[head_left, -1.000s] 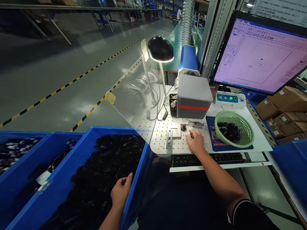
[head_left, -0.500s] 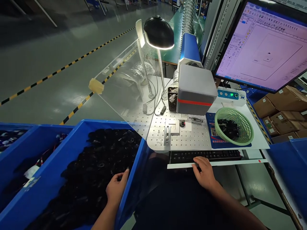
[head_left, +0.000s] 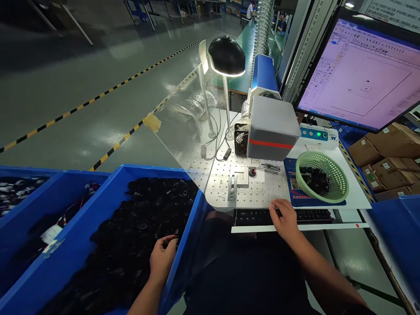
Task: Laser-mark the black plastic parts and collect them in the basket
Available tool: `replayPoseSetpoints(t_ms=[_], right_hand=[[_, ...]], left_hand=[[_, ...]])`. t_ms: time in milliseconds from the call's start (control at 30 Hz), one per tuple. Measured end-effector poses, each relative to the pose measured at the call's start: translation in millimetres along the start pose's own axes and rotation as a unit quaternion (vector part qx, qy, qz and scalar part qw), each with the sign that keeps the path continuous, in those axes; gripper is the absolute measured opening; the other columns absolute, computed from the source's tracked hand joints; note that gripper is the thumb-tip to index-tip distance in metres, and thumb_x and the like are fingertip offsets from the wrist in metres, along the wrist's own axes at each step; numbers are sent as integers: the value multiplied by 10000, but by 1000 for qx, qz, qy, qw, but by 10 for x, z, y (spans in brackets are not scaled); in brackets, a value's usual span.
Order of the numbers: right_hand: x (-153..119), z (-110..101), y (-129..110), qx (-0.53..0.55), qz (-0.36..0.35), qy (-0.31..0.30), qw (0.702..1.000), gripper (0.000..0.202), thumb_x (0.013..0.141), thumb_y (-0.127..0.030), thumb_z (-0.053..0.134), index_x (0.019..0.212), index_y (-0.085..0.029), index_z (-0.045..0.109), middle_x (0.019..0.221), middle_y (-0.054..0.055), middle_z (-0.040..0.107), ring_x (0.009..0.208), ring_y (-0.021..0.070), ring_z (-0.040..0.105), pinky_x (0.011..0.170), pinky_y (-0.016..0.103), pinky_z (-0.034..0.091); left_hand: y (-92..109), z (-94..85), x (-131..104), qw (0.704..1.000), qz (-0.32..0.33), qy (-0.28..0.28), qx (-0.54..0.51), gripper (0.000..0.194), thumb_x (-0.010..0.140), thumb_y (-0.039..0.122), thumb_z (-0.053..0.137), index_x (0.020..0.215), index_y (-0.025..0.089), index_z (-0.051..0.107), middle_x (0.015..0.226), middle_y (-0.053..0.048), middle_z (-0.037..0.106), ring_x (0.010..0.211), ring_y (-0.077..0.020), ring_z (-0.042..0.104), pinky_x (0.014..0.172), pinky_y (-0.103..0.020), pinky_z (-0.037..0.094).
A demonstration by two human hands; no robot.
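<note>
With black parts [head_left: 114,249] around it, the left hand [head_left: 160,260] should pinch gently, whether holding one I cannot tell, while ahead-left of the loosely open right hand [head_left: 287,223], kept light over the keyboard [head_left: 313,215], sits the round part [head_left: 252,172].

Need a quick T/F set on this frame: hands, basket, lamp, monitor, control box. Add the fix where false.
1. The left hand is at the black parts in the blue bin. True.
2. The right hand is inside the green basket. False: it is over the keyboard, outside the basket.
3. The green basket rests on the blue mat. True.
4. The lamp is switched off. False: it is lit.
5. The monitor is left of the lamp in the picture. False: it is to the right.
6. The control box shows a green light. True.
</note>
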State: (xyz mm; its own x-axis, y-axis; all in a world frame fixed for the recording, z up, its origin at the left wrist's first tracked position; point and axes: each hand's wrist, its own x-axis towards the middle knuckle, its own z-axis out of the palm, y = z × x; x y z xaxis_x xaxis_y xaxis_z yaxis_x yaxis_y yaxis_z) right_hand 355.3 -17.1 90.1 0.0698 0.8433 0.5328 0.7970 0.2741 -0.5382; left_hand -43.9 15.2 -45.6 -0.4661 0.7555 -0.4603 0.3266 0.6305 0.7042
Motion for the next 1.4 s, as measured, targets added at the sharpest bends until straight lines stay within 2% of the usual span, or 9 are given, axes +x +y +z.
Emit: replayPoseSetpoints(t_ms=[133,267,467,633,833,967,1167,1267,1400], right_hand=[[402,161,228,17,34,21,999,162,942,-291,572,1001,-198,690,884,59,697,702,174,611,701,342,541],[595,308,397,6,99,4,995,190,921,-316,570,958,-190,707,782,27,672,642,157,578,658,308,502],[558,349,442,-17,99,-2,995,223,931,-336,541,963,-199,714,769,22,662,655,163,572,665,302,486],[542,341,438,-38,88,-10,995,239,941,-346,531,977,-198,715,780,31,664,701,181,595,694,313,489],[594,362,453,-25,119,-18,992,228,910,-335,556,967,-190,721,781,26,671,666,171,588,666,300,476],[735,445,411,-15,144,-32,989,214,884,-302,573,985,-189,725,796,31,695,681,177,612,669,297,476],[1073,709,227,-17,141,-68,988,266,872,-273,632,1110,-185,714,735,12,677,739,194,634,704,292,465],[1215,849,142,-19,143,-80,986,276,882,-258,639,1142,-199,710,722,-1,669,721,187,625,682,283,453],[1313,863,86,-30,133,-89,987,148,881,-204,629,981,-195,738,756,19,693,749,189,638,693,285,455]], left_hand=[[-4,-10,-2,999,5,-6,31,490,676,498,606,1044,175,605,593,14,564,588,-265,575,648,-423,489],[48,-34,-39,999,11,17,31,631,700,626,595,1104,141,579,636,-14,600,663,-308,621,709,-477,509],[180,-90,-95,999,12,24,28,457,744,617,576,906,189,596,637,-52,630,774,-359,665,789,-509,512],[237,-108,-147,1000,-10,24,16,387,787,592,559,822,209,599,643,-59,659,749,-324,667,775,-454,513],[246,-135,-176,980,-53,21,-190,357,816,516,600,835,161,623,677,-38,648,568,-190,599,600,-350,533],[333,-318,-175,944,-96,26,-314,226,855,375,617,811,154,599,782,-53,679,565,-131,560,528,-267,509],[572,-536,-473,884,-134,-92,-438,379,939,528,497,919,181,647,843,-53,648,548,-106,468,417,-218,437],[695,-442,-735,872,-145,-179,-433,406,899,554,544,1009,192,690,816,-55,609,524,-107,426,401,-235,439],[869,-246,-1083,871,-139,-266,-388,370,894,498,589,1082,195,686,917,-84,658,543,-109,479,404,-222,441]])
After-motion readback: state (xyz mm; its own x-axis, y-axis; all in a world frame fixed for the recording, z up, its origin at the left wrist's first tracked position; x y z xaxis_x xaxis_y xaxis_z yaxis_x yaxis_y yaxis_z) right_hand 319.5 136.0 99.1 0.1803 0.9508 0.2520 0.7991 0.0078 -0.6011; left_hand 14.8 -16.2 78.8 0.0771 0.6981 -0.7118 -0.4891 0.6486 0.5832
